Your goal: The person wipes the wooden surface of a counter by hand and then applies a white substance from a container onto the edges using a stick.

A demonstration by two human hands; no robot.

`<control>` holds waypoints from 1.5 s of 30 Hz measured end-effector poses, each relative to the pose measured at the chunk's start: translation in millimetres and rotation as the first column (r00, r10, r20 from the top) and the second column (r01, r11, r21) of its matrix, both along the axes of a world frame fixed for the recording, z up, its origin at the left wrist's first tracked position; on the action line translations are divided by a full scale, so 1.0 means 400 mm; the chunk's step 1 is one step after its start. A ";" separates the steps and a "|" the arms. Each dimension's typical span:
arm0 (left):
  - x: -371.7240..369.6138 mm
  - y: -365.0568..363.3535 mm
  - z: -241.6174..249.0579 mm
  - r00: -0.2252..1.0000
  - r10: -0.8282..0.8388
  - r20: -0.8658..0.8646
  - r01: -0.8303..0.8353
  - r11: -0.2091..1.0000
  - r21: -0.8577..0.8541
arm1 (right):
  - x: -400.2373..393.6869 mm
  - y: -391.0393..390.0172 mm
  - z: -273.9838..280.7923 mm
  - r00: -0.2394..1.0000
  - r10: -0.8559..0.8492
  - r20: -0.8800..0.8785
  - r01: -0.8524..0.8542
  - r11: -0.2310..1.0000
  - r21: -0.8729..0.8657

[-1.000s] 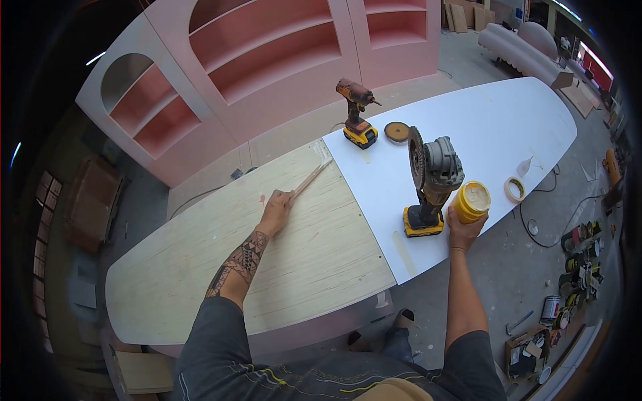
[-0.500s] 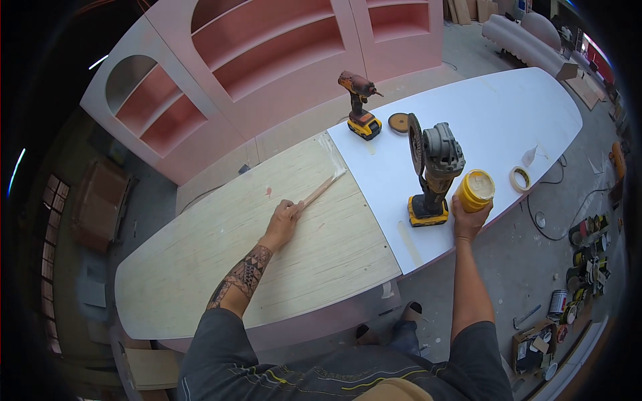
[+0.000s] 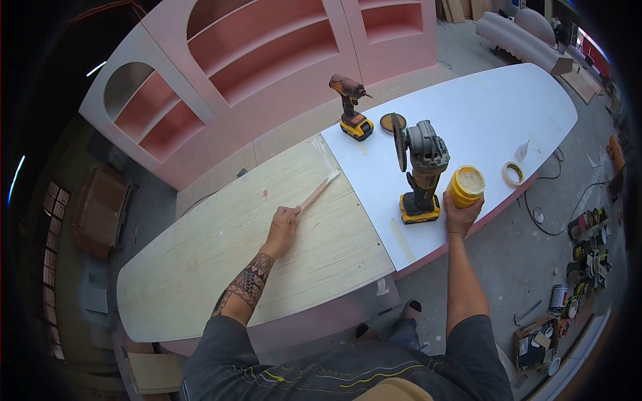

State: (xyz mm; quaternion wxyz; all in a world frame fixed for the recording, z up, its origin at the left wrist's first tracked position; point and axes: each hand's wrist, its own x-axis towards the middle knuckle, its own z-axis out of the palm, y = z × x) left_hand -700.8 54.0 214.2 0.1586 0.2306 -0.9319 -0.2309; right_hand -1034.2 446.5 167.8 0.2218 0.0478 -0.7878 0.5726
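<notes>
My left hand (image 3: 284, 227) is closed around a flat wooden stick (image 3: 313, 198). White paste (image 3: 333, 175) coats the stick's far end, which meets the bare plywood panel (image 3: 267, 267) close to its seam with the white panel (image 3: 495, 127). A thin whitish smear runs along the plywood there. With my right hand (image 3: 461, 217) I grip a yellow jar (image 3: 461, 194) from below and beside it; the jar is uncapped, tilted, and holds pale paste. Just left of the jar, a cordless angle grinder (image 3: 424, 170) stands on its yellow battery.
A cordless impact driver (image 3: 351, 107) stands on the white panel beside a round disc (image 3: 392, 123). A tape roll (image 3: 513, 174) lies near the right edge. Pink shelving (image 3: 267, 60) rises behind. Cans (image 3: 585, 257) and a box of oddments (image 3: 535, 344) sit on the floor at right.
The view has shifted slightly. The stick's coated end has moved a little toward me over the plywood by the seam. My right hand still grips the jar.
</notes>
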 end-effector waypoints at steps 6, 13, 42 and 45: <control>0.023 0.037 -0.001 0.996 -0.048 0.073 0.046 0.998 0.033 | -0.003 0.001 -0.007 1.000 -0.009 0.007 0.009 0.999 0.034; 0.084 0.122 0.014 0.989 -0.040 0.141 0.028 0.995 0.091 | 0.001 0.001 -0.002 1.000 0.009 -0.006 -0.009 1.000 0.013; 0.302 0.503 0.587 0.933 -0.331 0.142 0.353 0.920 -0.170 | 0.527 0.184 0.123 0.791 0.582 -0.187 -0.522 0.803 0.288; 0.286 0.537 0.602 0.896 -0.359 0.262 0.431 0.845 -0.316 | 0.571 0.162 0.150 0.744 0.644 -0.179 -0.557 0.745 0.367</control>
